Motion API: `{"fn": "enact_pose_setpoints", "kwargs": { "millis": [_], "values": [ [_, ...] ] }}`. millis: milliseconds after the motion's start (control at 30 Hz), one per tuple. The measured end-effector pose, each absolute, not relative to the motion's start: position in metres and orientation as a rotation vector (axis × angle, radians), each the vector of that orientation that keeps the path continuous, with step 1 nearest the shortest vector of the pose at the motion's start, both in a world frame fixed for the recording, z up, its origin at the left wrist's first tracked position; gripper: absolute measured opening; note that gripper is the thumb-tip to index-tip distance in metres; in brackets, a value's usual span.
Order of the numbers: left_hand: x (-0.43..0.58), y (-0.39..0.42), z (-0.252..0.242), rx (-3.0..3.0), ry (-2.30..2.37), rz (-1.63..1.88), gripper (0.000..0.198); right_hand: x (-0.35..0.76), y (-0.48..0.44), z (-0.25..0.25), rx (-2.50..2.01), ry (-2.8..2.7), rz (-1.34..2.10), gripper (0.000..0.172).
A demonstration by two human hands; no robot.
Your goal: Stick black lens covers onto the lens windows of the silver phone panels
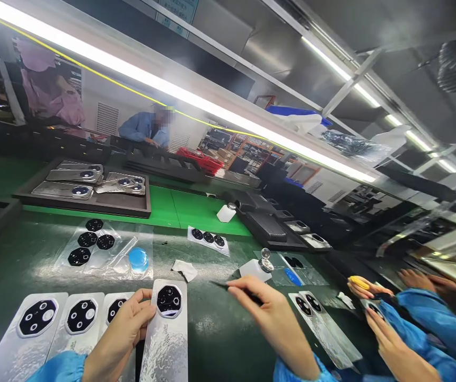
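Note:
My left hand [122,337] pinches the left edge of a silver phone back cover [163,350], held upright with its black octagonal camera panel at the top. To its left, several similar covers [7,347] lie side by side, partly behind my left hand and sleeve. My right hand [270,313] is apart from the cover, thumb and forefinger closed on a thin dark pointed piece [219,284]; its kind is not clear. Beyond the hands lie a crumpled white wipe [185,270] and a white dispenser bottle [254,269] with a metal top.
Black camera panels [87,240] and a blue disc [138,259] lie on plastic bags. A strip with three panels [208,240] lies farther back. A dark tray [85,201] holds several covers. At right, a co-worker's hands [389,339] work near two more covers [327,331].

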State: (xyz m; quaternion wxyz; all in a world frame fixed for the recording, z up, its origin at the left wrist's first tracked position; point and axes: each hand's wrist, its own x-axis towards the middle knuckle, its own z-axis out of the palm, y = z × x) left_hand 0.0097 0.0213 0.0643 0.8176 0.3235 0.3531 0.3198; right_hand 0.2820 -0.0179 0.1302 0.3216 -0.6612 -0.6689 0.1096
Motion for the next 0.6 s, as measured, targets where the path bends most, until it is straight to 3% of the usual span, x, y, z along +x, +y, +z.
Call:
{"fn": "enact_pose_setpoints", "kwargs": {
  "millis": [200, 600],
  "values": [
    [0.011, 0.023, 0.059, 0.693, 0.726, 0.715, 0.044, 0.226, -0.029, 0.121, -1.598, -2.096, 0.212, 0.027],
    [0.011, 0.022, 0.054, 0.689, 0.722, 0.72, 0.039, 0.222, -0.029, 0.118, -1.642, -2.273, 0.071, 0.019]
  ]
}}
